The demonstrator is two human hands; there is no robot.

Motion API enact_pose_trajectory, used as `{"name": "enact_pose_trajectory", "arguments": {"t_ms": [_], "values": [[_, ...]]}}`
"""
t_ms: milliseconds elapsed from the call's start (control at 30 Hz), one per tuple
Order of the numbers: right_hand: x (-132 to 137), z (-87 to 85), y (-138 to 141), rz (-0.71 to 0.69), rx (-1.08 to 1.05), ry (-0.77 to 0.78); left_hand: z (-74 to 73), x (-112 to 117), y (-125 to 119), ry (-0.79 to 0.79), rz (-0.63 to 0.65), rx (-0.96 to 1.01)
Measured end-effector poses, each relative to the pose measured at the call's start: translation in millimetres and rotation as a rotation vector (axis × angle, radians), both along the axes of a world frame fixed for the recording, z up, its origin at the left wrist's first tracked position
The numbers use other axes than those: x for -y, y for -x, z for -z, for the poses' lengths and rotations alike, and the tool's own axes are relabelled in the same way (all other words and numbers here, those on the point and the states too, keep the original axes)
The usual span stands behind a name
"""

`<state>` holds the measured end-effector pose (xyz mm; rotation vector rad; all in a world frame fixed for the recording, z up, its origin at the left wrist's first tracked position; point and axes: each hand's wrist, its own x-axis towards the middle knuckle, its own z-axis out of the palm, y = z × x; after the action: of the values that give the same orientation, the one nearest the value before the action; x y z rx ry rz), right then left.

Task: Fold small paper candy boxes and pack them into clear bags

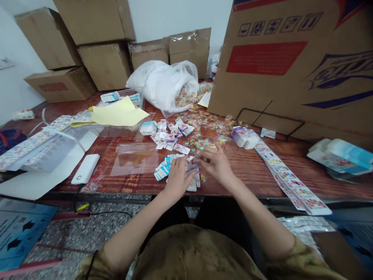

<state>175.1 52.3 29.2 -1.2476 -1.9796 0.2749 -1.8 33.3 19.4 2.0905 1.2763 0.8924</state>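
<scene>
My left hand [180, 175] rests over a pile of small blue-and-white cards [163, 168] near the table's front edge, its thumb against a small clear plastic bag [191, 167]. From the other side my right hand [215, 162] pinches the bag's edge with bent fingers. Fine detail between the fingertips is blurred. More white cards [192, 186] lie below the bag, partly hidden by my left hand. Just beyond my hands are loose purple-and-white cards [170, 136] and many clear sachets of small coloured pieces [201, 143].
A white sack [157, 83] lies on its side at the back, spilling sachets. Card stacks [244, 137] and a printed strip [287, 175] are on the right, before a large carton [271, 66]. Leftward are a clear sheet [132, 161], white power bank [85, 169] and yellow paper [119, 112].
</scene>
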Motion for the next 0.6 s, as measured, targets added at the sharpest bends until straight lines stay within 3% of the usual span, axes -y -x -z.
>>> {"name": "enact_pose_trajectory", "arguments": {"t_ms": [133, 200, 367, 500, 600], "values": [[30, -17.7, 6, -0.171, -0.077, -0.116, -20.1, 1, -5, 0.602, 0.291, 0.340], [40, -20.9, 10, -0.173, -0.074, -0.090, -19.7, 3, -7, 0.752, 0.324, 0.410], [54, -23.5, 13, -0.220, -0.147, 0.013, -10.2, 13, -7, 0.702, 0.180, 0.413], [59, -26.9, 8, -0.131, -0.478, 0.105, -11.3, 18, -3, 0.657, 0.192, 0.504], [56, -25.1, 8, -0.185, -0.724, 0.402, -13.8, 21, -1, 0.635, 0.238, 0.512]]}}
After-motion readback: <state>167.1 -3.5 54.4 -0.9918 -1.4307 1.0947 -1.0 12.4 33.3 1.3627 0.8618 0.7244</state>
